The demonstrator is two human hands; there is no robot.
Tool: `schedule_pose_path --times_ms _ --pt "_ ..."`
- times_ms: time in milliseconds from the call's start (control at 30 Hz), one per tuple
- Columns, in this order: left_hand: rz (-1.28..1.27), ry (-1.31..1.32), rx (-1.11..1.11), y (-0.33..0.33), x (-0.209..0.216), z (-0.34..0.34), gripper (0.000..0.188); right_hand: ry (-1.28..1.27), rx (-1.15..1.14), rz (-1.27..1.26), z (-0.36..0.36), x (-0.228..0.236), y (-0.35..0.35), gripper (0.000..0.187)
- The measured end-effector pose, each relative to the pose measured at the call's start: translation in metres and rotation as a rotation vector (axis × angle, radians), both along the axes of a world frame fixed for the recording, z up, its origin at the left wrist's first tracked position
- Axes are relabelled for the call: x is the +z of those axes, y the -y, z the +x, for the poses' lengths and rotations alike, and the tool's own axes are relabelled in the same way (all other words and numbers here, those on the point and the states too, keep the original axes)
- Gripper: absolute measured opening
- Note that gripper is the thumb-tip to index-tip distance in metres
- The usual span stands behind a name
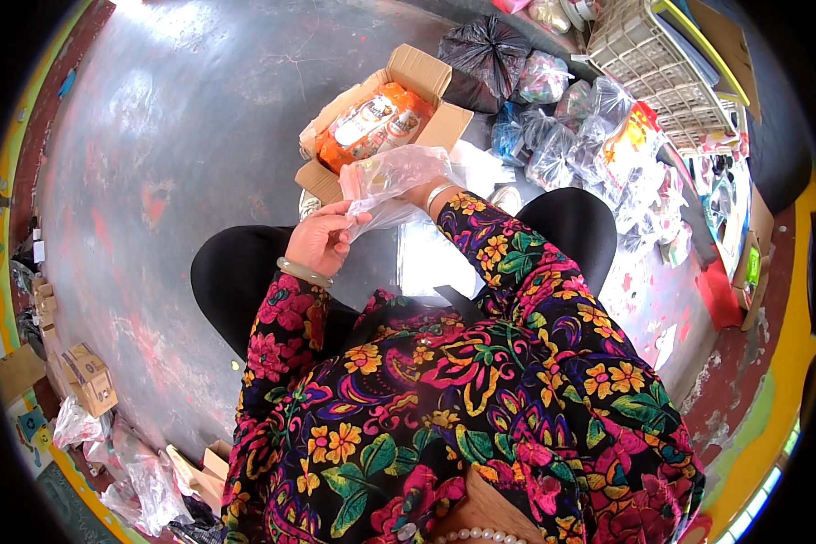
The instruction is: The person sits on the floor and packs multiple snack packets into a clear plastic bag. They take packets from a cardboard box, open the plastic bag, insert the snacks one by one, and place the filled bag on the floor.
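A clear plastic bag (397, 170) is stretched between my two hands in front of my knees. My left hand (320, 238), with a pale bangle at the wrist, pinches the near left edge of the bag. My right hand (423, 193), wearing a silver bracelet, is at the bag's right end; the plastic covers its fingers, and I cannot tell how they are closed. Just beyond the bag stands an open cardboard box (447, 124) with orange printed packages (376, 125) in it. The bag overlaps the box's near flaps.
Filled plastic bags (553, 150) are heaped at the right, beside a black bin bag (485, 59) and a grey plastic crate (648, 68). At the lower left lie a cardboard box (88, 379) and crumpled clear bags (150, 476). White sheets (437, 258) lie between my legs.
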State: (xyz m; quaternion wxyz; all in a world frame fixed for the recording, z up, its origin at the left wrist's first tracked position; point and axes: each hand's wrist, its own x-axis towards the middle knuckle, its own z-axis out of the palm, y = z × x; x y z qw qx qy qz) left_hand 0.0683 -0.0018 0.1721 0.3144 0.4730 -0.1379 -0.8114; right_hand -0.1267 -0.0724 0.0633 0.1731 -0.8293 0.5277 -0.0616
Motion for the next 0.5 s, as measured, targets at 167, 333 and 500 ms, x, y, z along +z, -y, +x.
schedule_pose_path --times_ms 167,333,500 --pt "0.002 -0.056 0.101 0.001 -0.002 0.008 0.033 0.091 0.075 -0.089 0.0 -0.028 -0.01 0.015" --pt "-0.04 -0.05 0.255 -0.002 -0.01 0.016 0.03 -0.05 0.032 0.112 0.006 -0.014 -0.015 0.017" --pt "0.007 -0.117 0.078 0.005 0.012 0.011 0.021 -0.008 0.007 0.067 -0.003 -0.017 -0.017 0.021"
